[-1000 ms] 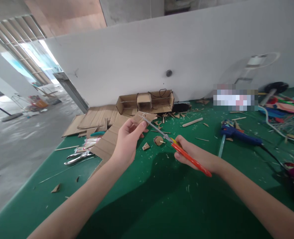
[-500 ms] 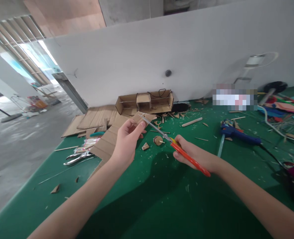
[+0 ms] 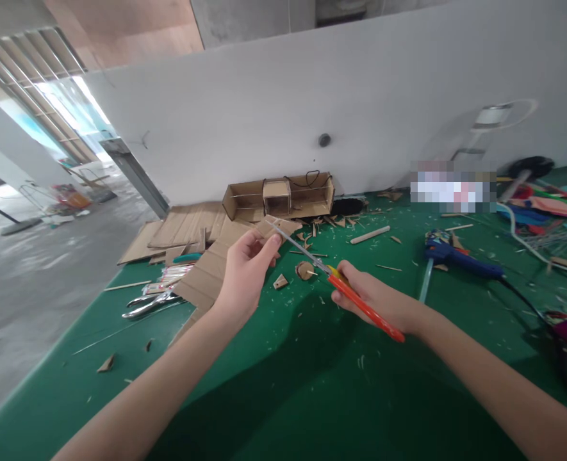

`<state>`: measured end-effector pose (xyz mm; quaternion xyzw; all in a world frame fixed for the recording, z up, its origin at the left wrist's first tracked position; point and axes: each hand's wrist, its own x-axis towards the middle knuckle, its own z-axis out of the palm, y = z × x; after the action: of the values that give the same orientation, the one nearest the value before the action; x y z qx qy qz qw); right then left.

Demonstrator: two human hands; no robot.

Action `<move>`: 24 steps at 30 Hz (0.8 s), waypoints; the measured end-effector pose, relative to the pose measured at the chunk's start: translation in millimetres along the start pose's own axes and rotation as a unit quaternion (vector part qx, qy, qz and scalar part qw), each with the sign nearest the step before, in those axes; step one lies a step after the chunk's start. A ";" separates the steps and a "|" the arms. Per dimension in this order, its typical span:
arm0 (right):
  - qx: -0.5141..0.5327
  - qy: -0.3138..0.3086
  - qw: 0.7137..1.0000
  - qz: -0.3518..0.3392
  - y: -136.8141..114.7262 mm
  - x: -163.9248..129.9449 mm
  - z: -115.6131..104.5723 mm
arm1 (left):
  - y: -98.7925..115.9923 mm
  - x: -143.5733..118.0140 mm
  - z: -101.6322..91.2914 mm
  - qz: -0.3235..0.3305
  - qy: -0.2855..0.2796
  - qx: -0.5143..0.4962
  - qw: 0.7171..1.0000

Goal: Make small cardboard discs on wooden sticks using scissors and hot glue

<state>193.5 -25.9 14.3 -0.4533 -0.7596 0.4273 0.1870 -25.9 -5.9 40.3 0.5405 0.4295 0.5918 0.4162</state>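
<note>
My left hand (image 3: pixel 249 266) pinches a piece of brown cardboard (image 3: pixel 286 225) between thumb and fingers, above the green table. My right hand (image 3: pixel 362 291) grips scissors (image 3: pixel 362 306) with orange and yellow handles. Their long metal blades point up and left, with the tips at the cardboard, close to my left thumb. Whether the blades are parted is hard to see. Below them on the table lie a round cardboard disc (image 3: pixel 304 271) with a short stick in it and a small cardboard scrap (image 3: pixel 280 282).
A long cardboard box (image 3: pixel 245 200) stands against the white wall. Flat cardboard sheets (image 3: pixel 187 224) and pliers (image 3: pixel 151 303) lie at left. To the right is a blue glue gun (image 3: pixel 466 261) with its cable. A pale stick (image 3: pixel 370 235) and many scraps lie around.
Almost nothing differs. My right hand and the scissors have shifted very slightly to the left; my left hand keeps its hold on the cardboard.
</note>
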 end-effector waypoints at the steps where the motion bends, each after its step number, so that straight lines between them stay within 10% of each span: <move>1: -0.008 0.004 1.000 0.004 0.9 0.1 0.5 | -0.6 0.1 0.1 -0.001 0.000 0.000 1.000; 24: -0.055 0.023 0.997 0.043 -1.9 2.6 4.9 | 3.1 -0.5 -1.0 0.003 -0.018 0.010 1.000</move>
<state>187.9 -26.5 12.8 -0.5051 -0.7571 0.3819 0.1610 -26.9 -7.3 43.0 0.5567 0.4258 0.5788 0.4168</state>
